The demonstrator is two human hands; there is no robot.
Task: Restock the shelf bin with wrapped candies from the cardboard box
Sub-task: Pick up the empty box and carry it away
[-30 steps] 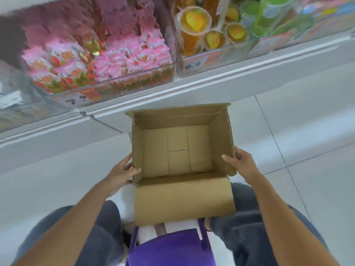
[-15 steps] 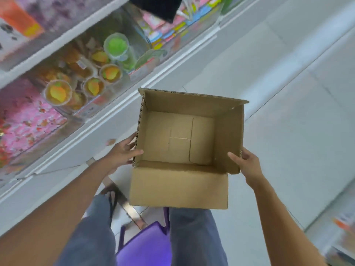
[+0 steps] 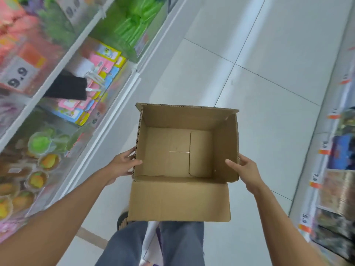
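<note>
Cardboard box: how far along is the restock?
Emptying looks done: the cardboard box shows only its bare bottom flaps, nothing inside. In hand: the left hand and right hand grip its side walls above the aisle floor. Left: probably just disposing of the box.

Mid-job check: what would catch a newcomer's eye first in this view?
The open cardboard box at centre, held above the aisle floor with nothing inside it: the left grip holds its left wall, the right grip its right wall. Next come the bright shelf bins along the left, with green stick-like packs at the top, fruit-coloured cups lower down, and a 9.9 price tag at the far left.
</note>
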